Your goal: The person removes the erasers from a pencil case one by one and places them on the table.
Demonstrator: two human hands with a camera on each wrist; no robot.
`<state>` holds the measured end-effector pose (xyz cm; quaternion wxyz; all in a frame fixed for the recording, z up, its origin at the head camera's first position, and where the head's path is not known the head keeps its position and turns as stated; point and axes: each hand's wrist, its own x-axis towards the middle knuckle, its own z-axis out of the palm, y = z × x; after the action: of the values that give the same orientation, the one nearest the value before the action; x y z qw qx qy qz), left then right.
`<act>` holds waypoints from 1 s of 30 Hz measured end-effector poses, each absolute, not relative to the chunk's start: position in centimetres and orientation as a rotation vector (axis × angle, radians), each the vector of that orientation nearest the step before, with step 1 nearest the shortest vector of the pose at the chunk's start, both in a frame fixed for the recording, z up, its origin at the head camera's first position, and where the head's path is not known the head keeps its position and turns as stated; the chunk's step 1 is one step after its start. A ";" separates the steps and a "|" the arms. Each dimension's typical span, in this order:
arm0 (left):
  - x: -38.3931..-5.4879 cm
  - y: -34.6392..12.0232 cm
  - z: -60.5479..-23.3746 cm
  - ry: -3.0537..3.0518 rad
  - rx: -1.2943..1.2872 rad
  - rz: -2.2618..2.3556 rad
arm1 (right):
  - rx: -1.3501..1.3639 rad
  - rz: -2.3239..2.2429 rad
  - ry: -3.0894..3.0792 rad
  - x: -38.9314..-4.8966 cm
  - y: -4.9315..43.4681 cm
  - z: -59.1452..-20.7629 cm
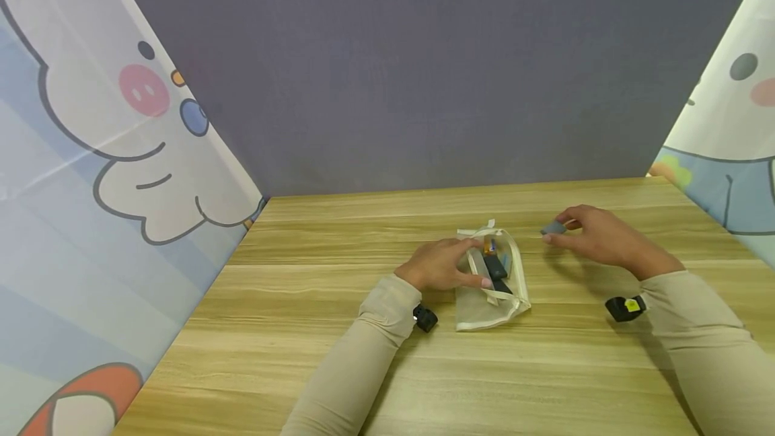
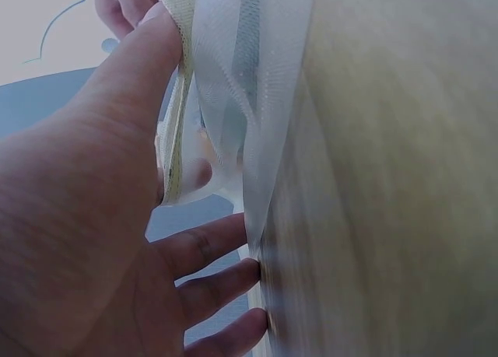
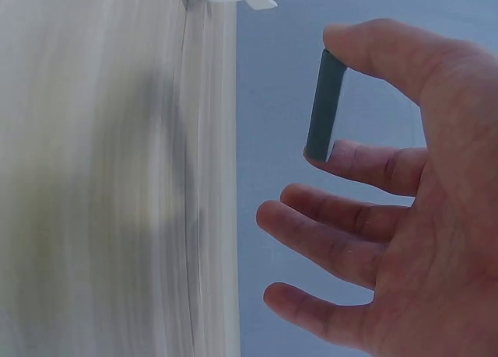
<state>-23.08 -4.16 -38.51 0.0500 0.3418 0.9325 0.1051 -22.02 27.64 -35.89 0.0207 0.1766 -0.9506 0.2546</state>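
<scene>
A white mesh pouch (image 1: 478,311) with a pale zipper edge (image 2: 173,151) lies on the table, its mouth spread apart. My left hand (image 1: 440,264) is at that mouth, thumb and index finger far apart against its edges. In the left wrist view, the other fingers touch the mesh (image 2: 280,100) from outside. Inside the pouch are a black object (image 1: 494,266) and a small orange-and-blue item (image 1: 489,246). To the right of the pouch, my right hand (image 1: 599,235) pinches a small, flat grey block (image 3: 327,104) between thumb and index finger, above the table.
The wood-grain table (image 1: 290,328) meets a dark grey panel (image 1: 424,73) at the back. Cartoon-printed sheets hang at the left (image 1: 72,221) and right (image 1: 739,126). A black camera is strapped to each wrist.
</scene>
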 end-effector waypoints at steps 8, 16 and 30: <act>-23.2 -4.2 -38.4 2.840 1.039 0.307 | 0.517 0.804 -2.935 -22.1 28.4 -35.9; -23.1 -4.0 -38.3 2.848 1.035 0.310 | 0.481 0.805 -2.972 -22.3 29.2 -36.0; -23.1 -4.0 -38.5 2.849 1.053 0.297 | 0.499 0.798 -2.991 -22.6 30.1 -36.7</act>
<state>-23.14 -3.99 -38.50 0.0447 0.3446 0.9326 0.0973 -22.56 30.10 -36.71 0.0028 0.1593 -0.9539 0.2546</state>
